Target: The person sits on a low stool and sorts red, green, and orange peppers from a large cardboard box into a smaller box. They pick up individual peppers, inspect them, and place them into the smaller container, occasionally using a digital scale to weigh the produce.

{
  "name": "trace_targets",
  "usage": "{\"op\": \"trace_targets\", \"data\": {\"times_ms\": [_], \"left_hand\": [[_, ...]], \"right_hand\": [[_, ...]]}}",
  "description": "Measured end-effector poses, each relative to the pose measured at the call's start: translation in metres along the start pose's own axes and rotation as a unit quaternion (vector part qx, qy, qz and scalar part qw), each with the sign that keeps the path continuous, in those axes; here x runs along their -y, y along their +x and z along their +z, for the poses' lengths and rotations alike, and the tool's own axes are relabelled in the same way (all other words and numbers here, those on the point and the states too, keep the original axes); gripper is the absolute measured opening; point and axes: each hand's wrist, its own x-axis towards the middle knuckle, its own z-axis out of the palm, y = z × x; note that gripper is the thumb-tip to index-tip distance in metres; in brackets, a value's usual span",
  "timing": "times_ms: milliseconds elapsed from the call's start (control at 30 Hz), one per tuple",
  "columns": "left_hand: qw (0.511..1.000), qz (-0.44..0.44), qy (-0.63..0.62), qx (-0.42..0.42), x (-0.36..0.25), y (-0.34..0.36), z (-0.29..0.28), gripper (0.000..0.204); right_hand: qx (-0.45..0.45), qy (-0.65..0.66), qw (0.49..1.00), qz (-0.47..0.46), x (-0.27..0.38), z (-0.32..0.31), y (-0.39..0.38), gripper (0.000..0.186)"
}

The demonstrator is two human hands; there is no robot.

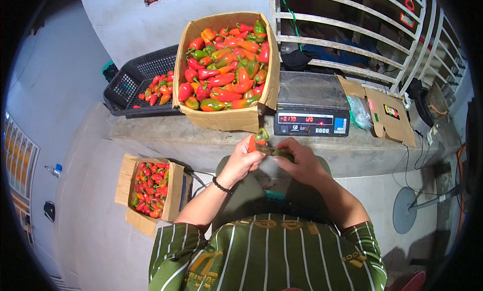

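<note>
My left hand, a dark beaded bracelet on its wrist, is closed around an orange-red pepper with its green stem end pointing up. In my right hand I grip a small knife with a green handle. Its dark blade lies against the pepper, just below the stem. Both hands are close together over my lap, in front of the concrete ledge. Just beyond them, a large cardboard box full of red, orange and green peppers stands on the ledge.
A black plastic crate holding some peppers sits left of the big box. To its right is a digital scale, then flattened cardboard. A smaller box of peppers stands on the floor at left. White metal bars rise behind.
</note>
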Motion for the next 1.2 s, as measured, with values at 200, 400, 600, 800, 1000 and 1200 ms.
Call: {"op": "trace_targets", "data": {"times_ms": [200, 400, 600, 800, 1000, 1200], "left_hand": [[0.996, -0.032, 0.085, 0.013, 0.006, -0.018, 0.004, 0.009], [0.992, -0.037, 0.116, 0.04, 0.0, -0.032, 0.006, 0.007], [0.983, 0.081, 0.14, 0.089, 0.004, -0.066, -0.018, 0.023], [0.921, -0.01, -0.369, 0.122, -0.005, -0.065, -0.057, 0.04], [0.882, -0.02, -0.47, -0.031, 0.005, -0.059, -0.055, 0.026], [0.834, -0.097, -0.51, -0.186, 0.042, -0.065, -0.158, 0.011]], "right_hand": [[-0.004, -0.084, 0.996, -0.031, 0.001, 0.007, 0.002, 0.039], [0.027, -0.087, 0.994, -0.067, 0.003, 0.012, -0.002, 0.037], [0.022, -0.047, 0.998, 0.045, -0.06, 0.008, -0.006, 0.034], [0.044, 0.057, 0.973, 0.22, -0.088, 0.002, -0.028, 0.026], [0.054, 0.146, 0.954, 0.254, -0.104, 0.016, -0.034, 0.025], [0.029, 0.219, 0.93, 0.294, -0.111, 0.006, -0.048, 0.025]]}}
